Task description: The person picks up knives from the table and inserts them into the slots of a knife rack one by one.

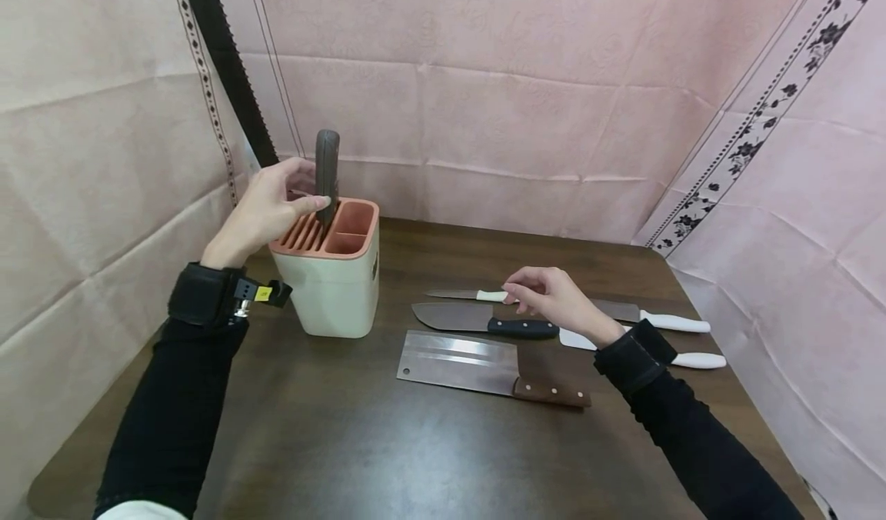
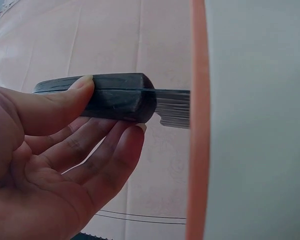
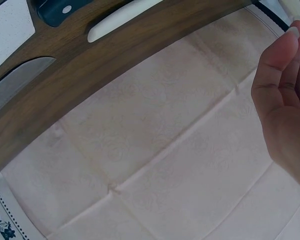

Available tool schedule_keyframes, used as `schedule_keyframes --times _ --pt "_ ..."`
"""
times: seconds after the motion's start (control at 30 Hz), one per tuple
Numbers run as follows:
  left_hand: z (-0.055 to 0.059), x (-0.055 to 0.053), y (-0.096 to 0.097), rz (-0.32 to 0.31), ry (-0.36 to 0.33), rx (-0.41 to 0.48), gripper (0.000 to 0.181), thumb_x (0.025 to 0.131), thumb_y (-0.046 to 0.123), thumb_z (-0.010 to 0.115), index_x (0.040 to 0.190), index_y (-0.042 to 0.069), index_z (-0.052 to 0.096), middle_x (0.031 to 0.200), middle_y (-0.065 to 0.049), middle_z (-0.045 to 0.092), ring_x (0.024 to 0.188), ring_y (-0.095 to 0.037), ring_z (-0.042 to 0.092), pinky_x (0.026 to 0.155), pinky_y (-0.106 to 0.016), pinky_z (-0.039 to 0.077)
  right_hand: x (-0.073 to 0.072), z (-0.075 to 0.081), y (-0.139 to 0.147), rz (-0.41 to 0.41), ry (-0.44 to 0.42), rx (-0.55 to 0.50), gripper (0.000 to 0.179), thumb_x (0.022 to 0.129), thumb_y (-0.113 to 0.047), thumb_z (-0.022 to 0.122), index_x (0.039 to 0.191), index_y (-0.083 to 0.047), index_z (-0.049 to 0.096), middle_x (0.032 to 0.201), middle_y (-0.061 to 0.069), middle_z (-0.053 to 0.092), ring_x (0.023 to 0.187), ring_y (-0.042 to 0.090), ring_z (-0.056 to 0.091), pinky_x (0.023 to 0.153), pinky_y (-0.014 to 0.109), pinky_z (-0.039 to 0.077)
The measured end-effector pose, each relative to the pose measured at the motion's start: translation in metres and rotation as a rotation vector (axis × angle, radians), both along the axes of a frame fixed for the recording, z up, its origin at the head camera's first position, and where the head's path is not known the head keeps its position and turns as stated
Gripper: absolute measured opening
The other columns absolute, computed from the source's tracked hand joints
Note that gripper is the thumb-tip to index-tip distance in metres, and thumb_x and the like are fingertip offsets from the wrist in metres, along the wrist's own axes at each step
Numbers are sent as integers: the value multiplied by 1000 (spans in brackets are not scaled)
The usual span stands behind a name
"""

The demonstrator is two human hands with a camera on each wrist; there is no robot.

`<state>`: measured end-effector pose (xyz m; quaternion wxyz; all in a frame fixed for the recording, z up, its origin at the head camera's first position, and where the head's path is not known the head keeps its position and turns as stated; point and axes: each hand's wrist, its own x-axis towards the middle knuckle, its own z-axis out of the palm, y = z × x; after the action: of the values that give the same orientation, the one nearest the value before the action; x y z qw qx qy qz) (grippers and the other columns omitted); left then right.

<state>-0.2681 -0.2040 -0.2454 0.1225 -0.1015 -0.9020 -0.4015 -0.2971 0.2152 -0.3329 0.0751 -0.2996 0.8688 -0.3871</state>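
Observation:
My left hand (image 1: pixel 259 212) pinches the dark handle of a knife (image 1: pixel 326 170) between thumb and fingers. The knife stands upright in a slot of the pale green knife holder (image 1: pixel 335 301) with an orange top. In the left wrist view, a short stretch of its blade (image 2: pixel 172 107) shows between handle and rim; the rest is hidden inside. My right hand (image 1: pixel 554 301) hovers over the laid-out knives with fingers loosely bent, holding nothing. Below it lie a black-handled knife (image 1: pixel 453 317) and a small white-handled knife (image 1: pixel 453 295).
A cleaver (image 1: pixel 460 362) with a wooden handle lies nearest me on the brown table (image 1: pixel 332 443). Two more white-handled knives lie at the right, one handle (image 1: pixel 674 322) behind the other (image 1: pixel 699 361). Pinkish cloth (image 1: pixel 498 120) hangs behind the table and along both sides.

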Motion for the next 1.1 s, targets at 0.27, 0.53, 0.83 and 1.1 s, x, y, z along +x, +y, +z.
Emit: schedule_keyframes --times 0.27,0.53,0.83,1.1 --pt "-9 0 1 -7 -47 -20 40 94 13 61 131 1 49 121 -25 59 114 -36 56 97 -54 43 3 -6 6 -3 -25 -15 22 96 -20 60 110 -4 66 91 10 71 71 15 64 70 37 58" --pt "-17 -1 -1 -9 -77 -39 36 93 10 62 127 1 51 119 -26 62 112 -38 59 101 -57 41 8 -12 9 -6 -33 -22 21 96 -18 60 109 -4 66 89 9 70 71 23 64 65 32 56" --pt "-17 -3 -4 2 -91 -41 37 94 12 62 127 2 51 121 -25 61 113 -38 59 103 -58 40 6 -10 10 -18 -38 -19 23 97 -22 59 111 -5 65 90 9 70 74 25 65 68 33 58" --pt "-10 -3 -7 -8 -86 -45 38 95 15 61 129 2 51 122 -25 61 115 -38 58 103 -58 40 4 -8 13 -3 -1 -20 22 97 -18 59 113 -4 65 93 10 70 72 13 63 68 31 58"
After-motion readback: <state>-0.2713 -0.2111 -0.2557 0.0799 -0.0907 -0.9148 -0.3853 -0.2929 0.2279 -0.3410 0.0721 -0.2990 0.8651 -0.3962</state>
